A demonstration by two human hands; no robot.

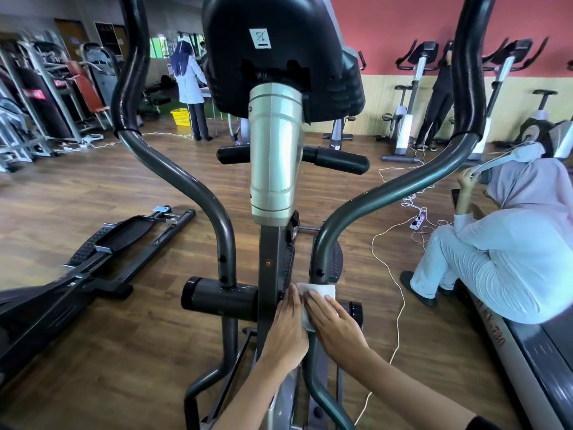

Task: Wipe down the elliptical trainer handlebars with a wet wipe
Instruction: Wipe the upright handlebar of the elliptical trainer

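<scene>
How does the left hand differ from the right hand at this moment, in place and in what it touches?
The right hand lies flat on the white wipe, pressing it to the base of the right handlebar; the left hand lies beside the wipe, not on it. The left hand rests against the centre post; the right hand does not. Both have straight fingers.

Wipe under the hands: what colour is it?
The wipe is white; the head view shows it best.
</scene>
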